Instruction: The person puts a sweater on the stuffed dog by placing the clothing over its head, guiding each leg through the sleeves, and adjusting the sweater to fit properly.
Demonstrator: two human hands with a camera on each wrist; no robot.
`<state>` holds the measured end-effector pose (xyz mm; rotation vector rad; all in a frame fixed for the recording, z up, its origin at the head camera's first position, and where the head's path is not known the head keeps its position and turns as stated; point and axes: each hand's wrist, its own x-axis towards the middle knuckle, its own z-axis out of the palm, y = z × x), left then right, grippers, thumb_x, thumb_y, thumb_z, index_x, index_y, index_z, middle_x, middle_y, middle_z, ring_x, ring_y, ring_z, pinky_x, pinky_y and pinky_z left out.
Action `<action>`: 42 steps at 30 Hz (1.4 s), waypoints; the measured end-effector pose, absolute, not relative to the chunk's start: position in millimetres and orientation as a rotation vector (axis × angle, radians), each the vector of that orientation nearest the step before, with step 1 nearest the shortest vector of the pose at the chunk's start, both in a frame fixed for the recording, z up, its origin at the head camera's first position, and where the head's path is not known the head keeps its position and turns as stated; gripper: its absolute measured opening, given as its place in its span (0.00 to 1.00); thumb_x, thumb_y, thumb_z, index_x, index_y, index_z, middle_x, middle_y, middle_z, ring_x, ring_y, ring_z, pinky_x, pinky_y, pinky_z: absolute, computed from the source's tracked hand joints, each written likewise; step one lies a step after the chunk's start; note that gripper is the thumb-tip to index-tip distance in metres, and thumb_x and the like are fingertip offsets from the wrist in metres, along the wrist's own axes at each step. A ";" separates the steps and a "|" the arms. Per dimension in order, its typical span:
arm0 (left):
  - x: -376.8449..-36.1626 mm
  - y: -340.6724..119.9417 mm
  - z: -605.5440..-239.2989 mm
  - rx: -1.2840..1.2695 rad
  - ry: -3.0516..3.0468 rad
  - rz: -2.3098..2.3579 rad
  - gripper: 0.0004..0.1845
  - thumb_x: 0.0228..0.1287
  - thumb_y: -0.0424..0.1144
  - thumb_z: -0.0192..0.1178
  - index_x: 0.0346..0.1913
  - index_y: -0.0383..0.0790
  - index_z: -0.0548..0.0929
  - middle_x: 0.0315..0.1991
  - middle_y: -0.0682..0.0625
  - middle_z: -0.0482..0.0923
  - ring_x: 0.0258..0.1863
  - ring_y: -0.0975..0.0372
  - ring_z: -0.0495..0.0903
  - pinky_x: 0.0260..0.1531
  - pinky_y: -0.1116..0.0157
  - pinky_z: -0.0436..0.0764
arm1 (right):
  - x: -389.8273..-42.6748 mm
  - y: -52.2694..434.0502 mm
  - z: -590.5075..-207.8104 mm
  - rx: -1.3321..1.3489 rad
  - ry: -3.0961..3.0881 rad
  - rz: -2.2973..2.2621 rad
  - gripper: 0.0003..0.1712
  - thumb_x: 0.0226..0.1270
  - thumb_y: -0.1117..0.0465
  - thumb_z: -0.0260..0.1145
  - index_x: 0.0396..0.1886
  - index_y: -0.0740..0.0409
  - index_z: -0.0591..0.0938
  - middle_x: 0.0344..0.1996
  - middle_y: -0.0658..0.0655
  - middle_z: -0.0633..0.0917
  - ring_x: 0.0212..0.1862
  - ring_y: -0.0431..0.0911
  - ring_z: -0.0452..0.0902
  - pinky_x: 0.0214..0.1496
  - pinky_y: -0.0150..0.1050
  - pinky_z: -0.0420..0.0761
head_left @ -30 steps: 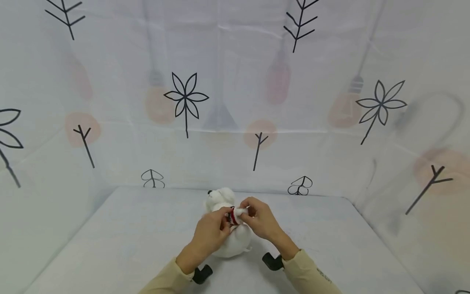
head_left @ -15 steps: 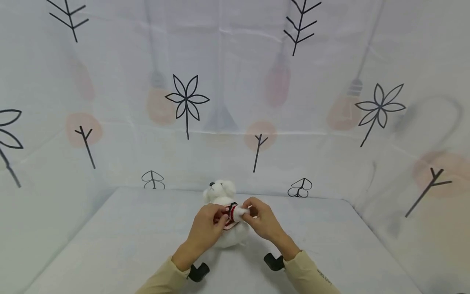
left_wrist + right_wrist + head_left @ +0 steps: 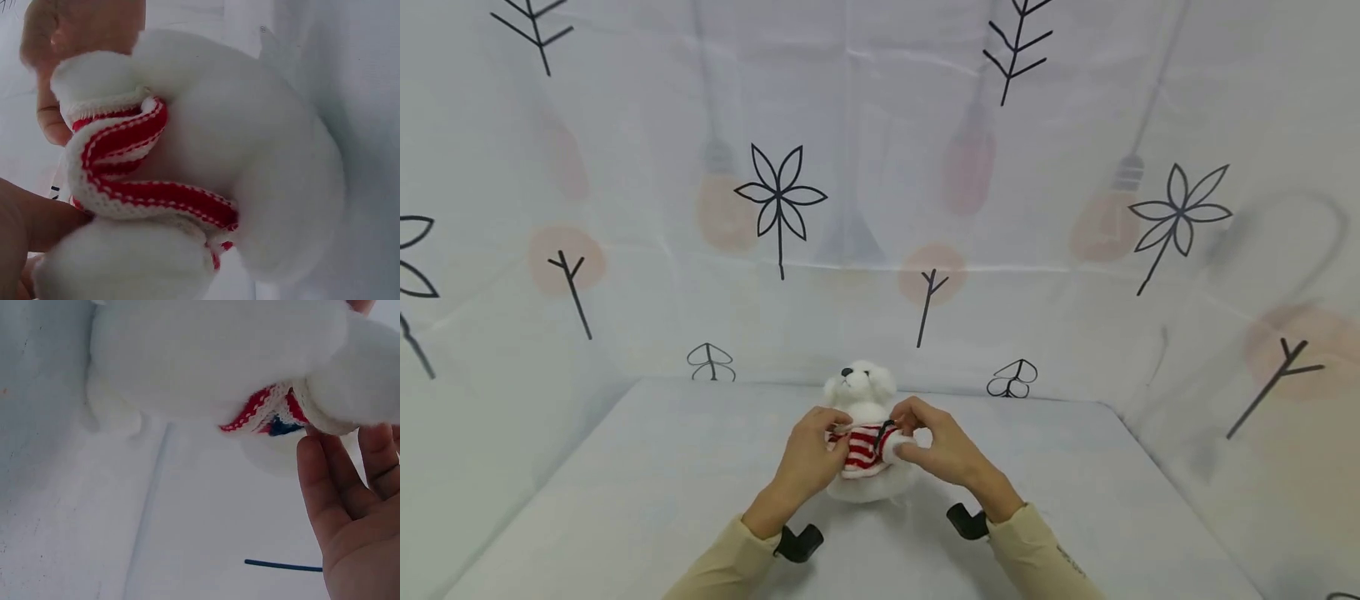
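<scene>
A white plush dog (image 3: pixel 859 385) sits upright at the table's middle, black nose tilted up to the left. It wears a red-and-white striped knitted sweater (image 3: pixel 867 448) with a dark strip near its right sleeve. My left hand (image 3: pixel 811 448) pinches the sweater's left side by the dog's arm; in the left wrist view, its thumb meets the knit under a bunched, folded hem (image 3: pixel 144 194). My right hand (image 3: pixel 946 448) holds the dog's other arm (image 3: pixel 895 448), thumb over the paw. In the right wrist view, its fingers (image 3: pixel 319 481) lie against the sleeve cuff.
A white cloth covers the table (image 3: pixel 647 467). Behind stands a white curtain (image 3: pixel 850 325) printed with line-drawn plants and lamps. Black bent pieces (image 3: pixel 800 543) hang beneath both wrists.
The plush dog has turned and risen slightly, so more of its striped sweater shows. My left hand has shifted left, widening the gap between my hands.
</scene>
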<state>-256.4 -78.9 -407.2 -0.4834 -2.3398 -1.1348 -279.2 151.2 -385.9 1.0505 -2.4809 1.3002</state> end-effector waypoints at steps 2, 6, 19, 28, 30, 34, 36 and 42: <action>-256.4 -79.0 -406.6 -0.509 -2.320 -1.161 0.07 0.57 0.28 0.63 0.38 0.40 0.83 0.38 0.51 0.79 0.37 0.60 0.79 0.33 0.65 0.79 | -279.4 151.6 -385.2 1.043 -2.472 1.329 0.13 0.65 0.58 0.63 0.49 0.49 0.76 0.30 0.47 0.78 0.42 0.42 0.78 0.49 0.46 0.75; -255.0 -79.1 -404.8 -0.566 -2.296 -1.198 0.06 0.57 0.27 0.64 0.35 0.41 0.84 0.35 0.52 0.80 0.35 0.60 0.79 0.30 0.69 0.79 | -281.4 151.8 -385.8 1.012 -2.440 1.345 0.11 0.71 0.53 0.59 0.47 0.51 0.79 0.34 0.47 0.80 0.36 0.41 0.78 0.40 0.37 0.78; -250.5 -76.6 -394.6 -0.816 -2.295 -1.165 0.07 0.56 0.24 0.65 0.31 0.39 0.85 0.34 0.52 0.80 0.37 0.61 0.79 0.29 0.71 0.80 | -280.4 166.7 -373.2 1.228 -2.569 1.135 0.06 0.62 0.65 0.66 0.34 0.47 0.81 0.34 0.45 0.78 0.36 0.40 0.75 0.39 0.38 0.76; -248.5 -76.7 -394.6 -0.916 -2.317 -1.134 0.06 0.56 0.24 0.63 0.34 0.35 0.84 0.42 0.46 0.79 0.41 0.57 0.80 0.30 0.70 0.81 | -279.8 168.6 -374.2 1.149 -2.587 1.024 0.02 0.72 0.61 0.57 0.37 0.50 0.75 0.27 0.44 0.73 0.30 0.37 0.70 0.31 0.33 0.72; -248.4 -76.0 -394.5 -0.925 -2.310 -1.086 0.05 0.56 0.23 0.64 0.32 0.35 0.83 0.41 0.45 0.79 0.40 0.57 0.80 0.30 0.70 0.80 | -280.4 167.6 -374.3 1.136 -2.575 1.019 0.02 0.73 0.61 0.55 0.37 0.50 0.74 0.24 0.44 0.71 0.27 0.37 0.68 0.28 0.32 0.71; -248.1 -73.6 -393.8 -0.902 -2.294 -0.961 0.05 0.60 0.25 0.61 0.33 0.37 0.79 0.36 0.48 0.79 0.33 0.62 0.78 0.30 0.68 0.78 | -280.5 164.7 -375.2 1.138 -2.524 1.005 0.03 0.75 0.62 0.52 0.38 0.51 0.72 0.22 0.43 0.69 0.24 0.35 0.66 0.27 0.32 0.70; -247.9 -72.6 -394.1 -0.874 -2.290 -0.918 0.04 0.63 0.26 0.58 0.35 0.38 0.76 0.33 0.51 0.78 0.28 0.65 0.74 0.28 0.68 0.75 | -280.0 162.6 -376.5 1.138 -2.501 1.002 0.03 0.75 0.61 0.51 0.39 0.52 0.71 0.22 0.43 0.69 0.24 0.35 0.66 0.27 0.32 0.71; -248.1 -72.4 -396.8 -0.854 -2.205 -0.956 0.02 0.68 0.27 0.52 0.38 0.37 0.73 0.27 0.54 0.73 0.21 0.69 0.66 0.23 0.72 0.70 | -279.5 156.2 -383.7 1.157 -2.401 1.067 0.02 0.76 0.63 0.50 0.40 0.54 0.70 0.25 0.45 0.71 0.27 0.35 0.68 0.28 0.31 0.73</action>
